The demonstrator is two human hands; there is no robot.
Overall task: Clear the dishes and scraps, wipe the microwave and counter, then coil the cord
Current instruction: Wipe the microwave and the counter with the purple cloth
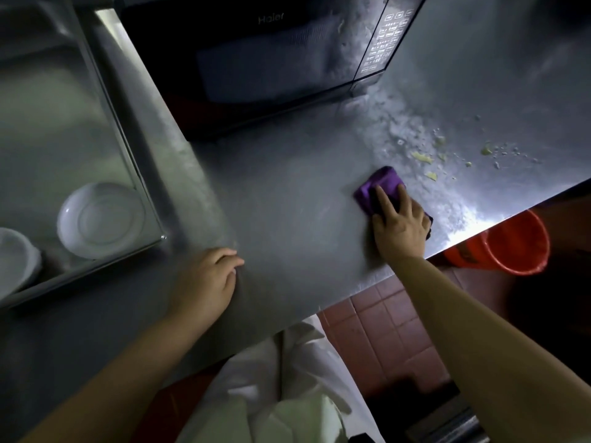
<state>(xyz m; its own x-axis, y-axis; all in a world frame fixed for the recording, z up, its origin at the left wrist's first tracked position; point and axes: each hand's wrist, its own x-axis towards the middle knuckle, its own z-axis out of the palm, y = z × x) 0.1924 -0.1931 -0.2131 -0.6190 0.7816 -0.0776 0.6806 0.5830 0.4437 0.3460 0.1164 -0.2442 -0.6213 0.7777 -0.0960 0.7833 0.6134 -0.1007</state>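
Observation:
My right hand [399, 225] presses a purple cloth [380, 183] flat against the steel counter [287, 203], fingers spread over it. Just beyond the cloth lie pale food scraps [422, 158] and wet smears. My left hand [211, 279] rests on the counter near its front edge, fingers loosely curled and holding nothing. The black microwave [256, 59] stands at the back with its door shut and smudges near its keypad [383, 43]. Two white dishes, one [99, 219] and another [16, 260], sit in the sink [48, 123] at the left. No cord is in view.
An orange bucket [511, 247] stands on the red tiled floor [390, 340] below the counter's right edge. White clothing shows at the bottom centre.

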